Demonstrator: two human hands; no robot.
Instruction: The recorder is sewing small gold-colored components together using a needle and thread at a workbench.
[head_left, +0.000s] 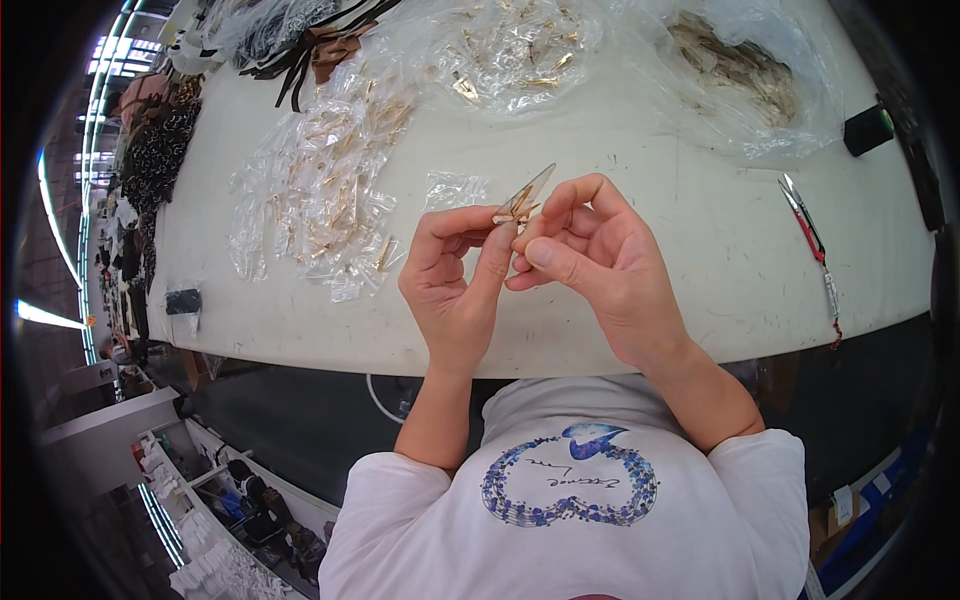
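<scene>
Above the near middle of the table, my left hand [452, 290] pinches a small pointed clip [528, 196] between thumb and fingers. The clip has a translucent brownish face and gold-coloured metal parts, and its tip points up and to the right. My right hand [615, 270] is close against its lower end, with fingers curled and thumb bent in toward them. Whatever lies between those right fingertips is too small to make out. Just beyond my left hand, a flat small clear bag [455, 188] lies on the white table [640, 335].
To the left spreads a heap of small clear bags [335, 185] with gold-coloured pieces. Farther off lie a large bag of gold pieces [520, 55] and one of translucent brown pieces [735, 75]. Red-handled scissors [808, 228] and a dark spool [868, 130] are at right.
</scene>
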